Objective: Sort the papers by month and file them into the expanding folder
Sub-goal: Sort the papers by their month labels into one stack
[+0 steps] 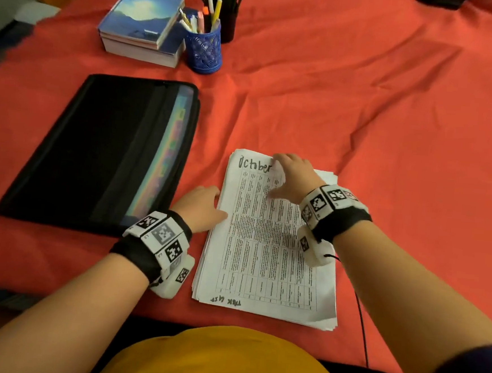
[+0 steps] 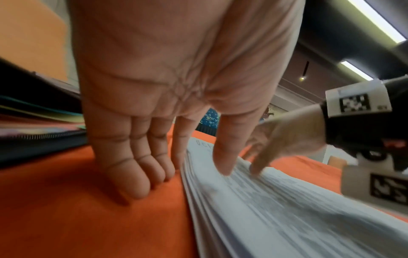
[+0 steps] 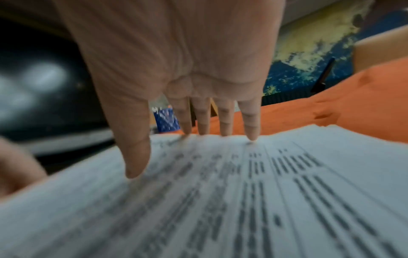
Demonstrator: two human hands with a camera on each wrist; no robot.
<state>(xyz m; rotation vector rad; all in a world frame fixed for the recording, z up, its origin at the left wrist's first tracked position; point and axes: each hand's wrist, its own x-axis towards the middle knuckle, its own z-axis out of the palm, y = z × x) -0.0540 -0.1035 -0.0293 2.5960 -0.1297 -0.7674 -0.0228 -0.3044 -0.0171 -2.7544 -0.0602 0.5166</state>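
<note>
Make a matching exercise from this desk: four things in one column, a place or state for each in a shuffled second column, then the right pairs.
Things
1. stack of papers
2. expanding folder
3. pen holder
4. left hand

Places or states
A. lying flat, coloured tabs showing along its right edge
B. fingers straight on the cloth, against the stack's left edge
C. top sheet headed October
D. beside the books, in front of the plant

Pairs: 1-C, 2-A, 3-D, 4-B

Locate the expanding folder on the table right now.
In the head view, the black expanding folder lies flat on the red cloth, left of the paper stack and nearer than the books.
</note>
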